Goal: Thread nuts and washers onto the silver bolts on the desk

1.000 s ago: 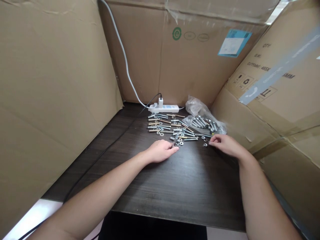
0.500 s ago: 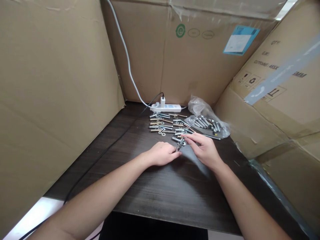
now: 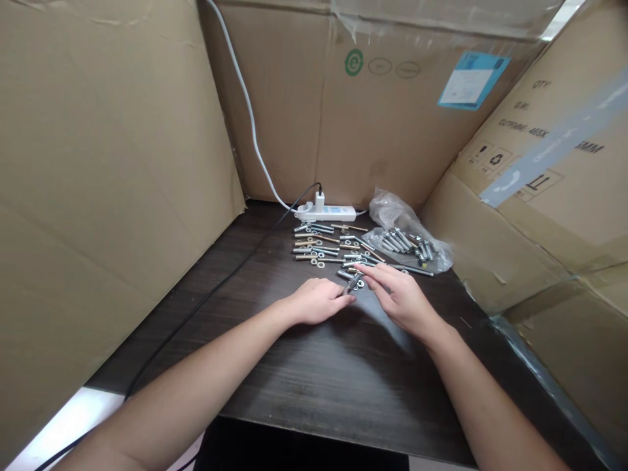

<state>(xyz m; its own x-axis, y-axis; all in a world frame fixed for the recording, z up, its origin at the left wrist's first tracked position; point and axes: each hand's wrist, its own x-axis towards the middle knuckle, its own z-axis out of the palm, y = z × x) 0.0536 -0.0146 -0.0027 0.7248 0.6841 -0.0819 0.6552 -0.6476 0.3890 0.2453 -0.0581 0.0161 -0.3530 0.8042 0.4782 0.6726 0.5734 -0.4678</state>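
Observation:
My left hand rests on the dark wooden table and pinches a small metal bolt at its fingertips. My right hand lies just to the right, its fingers reaching to the far end of the same bolt; what those fingertips hold is too small to tell. Behind both hands lies a spread of loose bolts and washers. A clear plastic bag with more bolts sits at the right of the spread.
Cardboard boxes wall the table on the left, back and right. A white power strip lies at the back with a white cable rising up and a black cable running toward the front left edge.
My right hand came in from the right, where it lay near loose washers, to meet the bolt held by my left hand. The left hand has barely moved.

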